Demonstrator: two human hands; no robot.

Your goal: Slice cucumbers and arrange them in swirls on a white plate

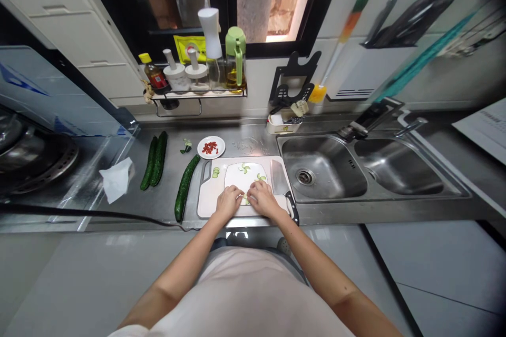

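Note:
A white square plate [236,172] rests on a cutting board [207,201]. Over the plate's near edge, my left hand [229,201] and my right hand [262,200] come close together, fingers bent and closed at cucumber slices [245,200] that they partly hide. More slices lie fanned out at the plate's far side [244,168], and others sit by my right hand's knuckles [261,177]. Left of the plate, a small stack of cucumber slices [215,172] lies on the board. A kitchen knife [280,176] with a black handle lies along the board's right side.
One whole cucumber [186,188] lies left of the board, two more cucumbers [158,158] farther left. A small plate of red pieces [211,148] stands behind the board. Cucumber scraps [185,146] and a white tissue [117,179] lie leftward. A double sink [324,168] is at right.

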